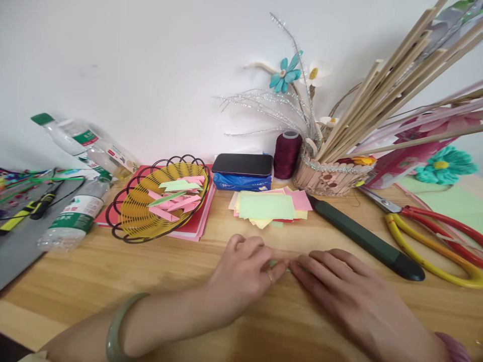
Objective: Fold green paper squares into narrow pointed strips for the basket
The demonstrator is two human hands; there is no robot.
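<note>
- The green paper piece (272, 262) sits between the two hands, low over the wooden table (177, 274), in front of the stack of coloured paper slips (266, 206); only slivers of it show, so its exact shape cannot be told.
- The left hand (243, 274) has its fingers curled and appears to pinch the paper's near-left part between thumb and forefinger.
- The right hand (339, 291) lies lower and flatter, fingers stretched together, their tips meeting the paper at its right end; whether they grip or merely press, I cannot tell.
- The step looks like pressing a crease. To do it well, let one hand anchor the edges while the other runs a fingertip along the fold, using the tabletop as backing.
- Line up the edges before pressing hard; on so small a slip, a slight skew would likely show.
- Press outward from a held point, gently, since thin paper may buckle or slide.
- For a size check, compare with the folded pink and green strips (177, 201) in the yellow woven basket (130, 213).
- Keep the right forearm away from the red-and-yellow-handled scissors (394, 207).
</note>
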